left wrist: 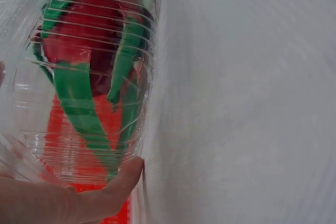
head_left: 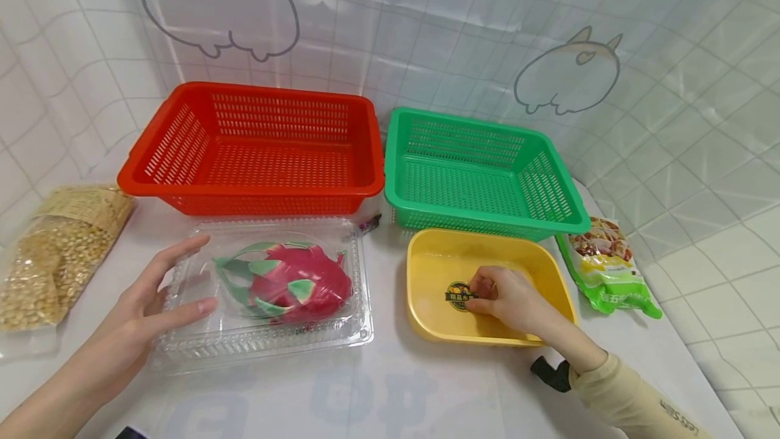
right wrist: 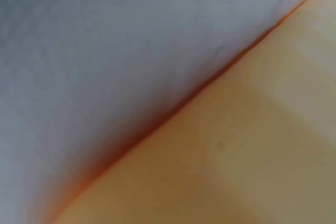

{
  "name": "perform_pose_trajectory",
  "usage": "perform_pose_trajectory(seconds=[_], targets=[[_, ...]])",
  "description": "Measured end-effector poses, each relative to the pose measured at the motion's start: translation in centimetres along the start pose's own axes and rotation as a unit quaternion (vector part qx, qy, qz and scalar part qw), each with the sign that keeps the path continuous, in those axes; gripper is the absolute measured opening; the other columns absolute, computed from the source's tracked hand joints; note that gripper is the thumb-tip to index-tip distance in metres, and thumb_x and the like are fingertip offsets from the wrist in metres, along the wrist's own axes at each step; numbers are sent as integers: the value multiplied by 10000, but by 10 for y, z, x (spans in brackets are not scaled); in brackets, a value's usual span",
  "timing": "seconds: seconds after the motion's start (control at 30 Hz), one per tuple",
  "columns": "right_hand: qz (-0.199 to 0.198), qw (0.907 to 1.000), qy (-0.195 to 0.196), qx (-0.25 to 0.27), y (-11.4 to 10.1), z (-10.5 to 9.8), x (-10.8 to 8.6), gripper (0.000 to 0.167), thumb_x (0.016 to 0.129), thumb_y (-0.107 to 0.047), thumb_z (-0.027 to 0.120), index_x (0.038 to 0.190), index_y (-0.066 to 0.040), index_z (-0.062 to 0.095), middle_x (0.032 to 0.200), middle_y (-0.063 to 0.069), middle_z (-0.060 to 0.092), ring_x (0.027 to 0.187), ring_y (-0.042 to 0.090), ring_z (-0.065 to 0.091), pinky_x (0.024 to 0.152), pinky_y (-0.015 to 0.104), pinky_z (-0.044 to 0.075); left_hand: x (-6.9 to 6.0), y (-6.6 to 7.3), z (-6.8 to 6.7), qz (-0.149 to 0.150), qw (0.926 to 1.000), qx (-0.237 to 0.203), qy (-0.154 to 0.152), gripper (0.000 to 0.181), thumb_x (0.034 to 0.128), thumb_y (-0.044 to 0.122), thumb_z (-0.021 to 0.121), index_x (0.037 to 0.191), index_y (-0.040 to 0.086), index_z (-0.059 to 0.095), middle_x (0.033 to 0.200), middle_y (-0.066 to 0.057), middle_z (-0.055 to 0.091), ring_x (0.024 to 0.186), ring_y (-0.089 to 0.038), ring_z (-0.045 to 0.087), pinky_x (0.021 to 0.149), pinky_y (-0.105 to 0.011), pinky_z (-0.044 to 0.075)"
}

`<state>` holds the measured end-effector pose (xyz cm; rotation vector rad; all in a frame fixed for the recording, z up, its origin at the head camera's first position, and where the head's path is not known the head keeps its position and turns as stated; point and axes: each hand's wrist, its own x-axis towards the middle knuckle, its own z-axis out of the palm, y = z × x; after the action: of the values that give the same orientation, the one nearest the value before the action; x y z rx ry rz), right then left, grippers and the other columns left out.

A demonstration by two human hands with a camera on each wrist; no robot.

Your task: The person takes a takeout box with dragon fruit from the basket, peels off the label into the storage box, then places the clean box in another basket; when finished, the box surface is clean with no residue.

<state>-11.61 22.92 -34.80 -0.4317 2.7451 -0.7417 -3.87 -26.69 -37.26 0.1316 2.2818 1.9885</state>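
Observation:
A clear plastic clamshell box (head_left: 201,337) stands on the left of the table, with a dragon fruit (head_left: 305,283), pink with green scales, inside it. My left hand (head_left: 131,320) grips the box's left end, thumb and index finger spread over the lid; its other fingers are partly hidden. In the left wrist view one finger (left wrist: 123,187) lies along the box's edge. Inside the yellow basin (head_left: 420,317) my right hand (head_left: 508,297) pinches a round black sticker (head_left: 458,296) with gold lettering by its right edge. The right wrist view shows only the basin's side (right wrist: 252,145), blurred.
A red basket (head_left: 250,203) and a green basket (head_left: 487,222) stand behind. On the far left lies a bag of yellow kernels (head_left: 42,263); on the right, a green food packet (head_left: 609,269). A small dark wrapper (head_left: 370,223) lies by the box's back corner.

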Motion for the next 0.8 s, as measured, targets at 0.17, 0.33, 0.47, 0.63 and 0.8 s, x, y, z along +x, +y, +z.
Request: perform_pose_trajectory(seconds=[0.17, 0.33, 0.47, 0.63, 0.8], targets=[[-78, 10000, 3, -34, 3, -1, 0, 150, 863, -199, 786, 834, -131, 656, 720, -48, 573, 655, 117, 473, 589, 229, 384, 0, 0, 0, -17, 10000, -2, 0, 748, 993, 69, 558, 1590, 344, 203, 1621, 131, 96, 1415, 4, 36, 1122, -566, -279], [-200, 9997, 46, -118, 5, -2, -1, 135, 855, -188, 791, 789, -155, 677, 683, -76, 580, 616, 89, 455, 569, 223, 366, 0, 0, -1, -58, 10000, 13, -1, 747, 993, 81, 561, 1589, 353, 202, 1626, 134, 92, 1430, -17, 18, 1086, -633, -284], [-201, 9996, 54, -192, 5, -4, -2, 125, 850, -188, 797, 780, -164, 695, 688, -86, 596, 613, 85, 453, 566, 221, 363, 1, 0, -1, -98, 9999, 40, 2, 746, 993, 94, 562, 1587, 363, 199, 1627, 136, 93, 1433, -19, 12, 1063, -674, -278], [-114, 9995, 108, -270, 4, -7, -5, 106, 845, -195, 800, 785, -174, 716, 703, -97, 622, 615, 84, 456, 569, 224, 365, 0, 0, -1, -96, 9999, 59, 8, 748, 992, 96, 566, 1587, 363, 200, 1627, 134, 92, 1419, -1, 28, 1064, -678, -273], [-128, 9995, 168, -254, 4, -9, -8, 99, 845, -210, 801, 791, -176, 726, 713, -101, 633, 629, 84, 465, 574, 225, 378, 0, 1, -1, -109, 9999, 85, 8, 749, 993, 103, 567, 1586, 370, 197, 1627, 138, 92, 1421, 6, 28, 1064, -680, -271]])
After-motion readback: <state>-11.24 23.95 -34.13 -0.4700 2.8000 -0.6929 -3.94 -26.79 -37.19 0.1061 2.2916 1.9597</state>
